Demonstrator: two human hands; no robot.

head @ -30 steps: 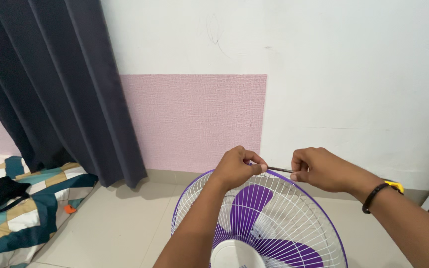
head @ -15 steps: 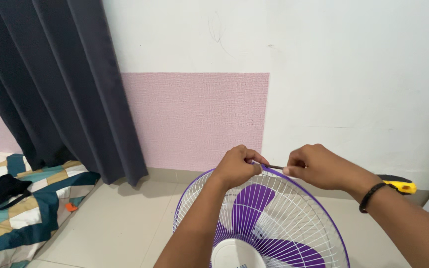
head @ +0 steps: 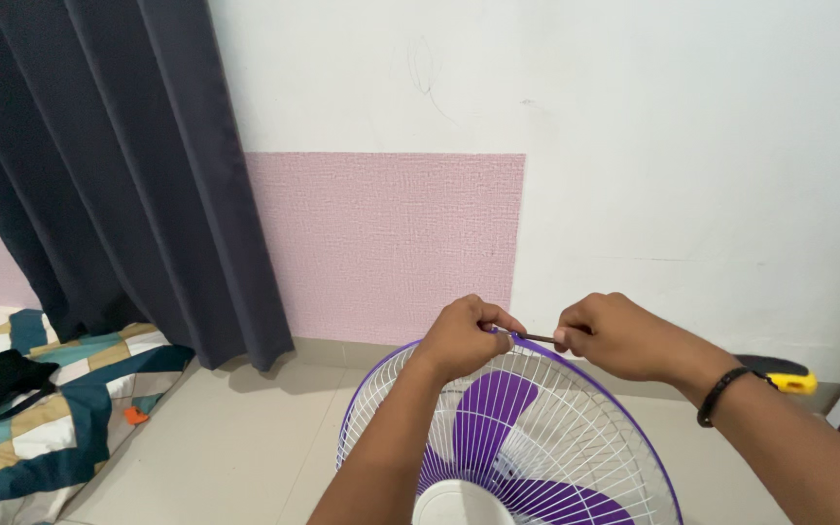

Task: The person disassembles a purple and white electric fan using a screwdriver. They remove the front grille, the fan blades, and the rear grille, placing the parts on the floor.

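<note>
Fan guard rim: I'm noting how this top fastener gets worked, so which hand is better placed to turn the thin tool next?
Probably the right hand: it grips the thin dark tool by its end, in line with the rim. The left hand pinches the purple rim at the tool's tip, steadying the fan guard.

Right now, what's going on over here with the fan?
A person is bent over a fan with a white wire grille and purple blades. The left hand pinches the purple rim at the top of the grille. The right hand grips a thin dark tool, its tip at the spot the left hand holds. A yellow and black tool lies on the floor by the wall.
</note>
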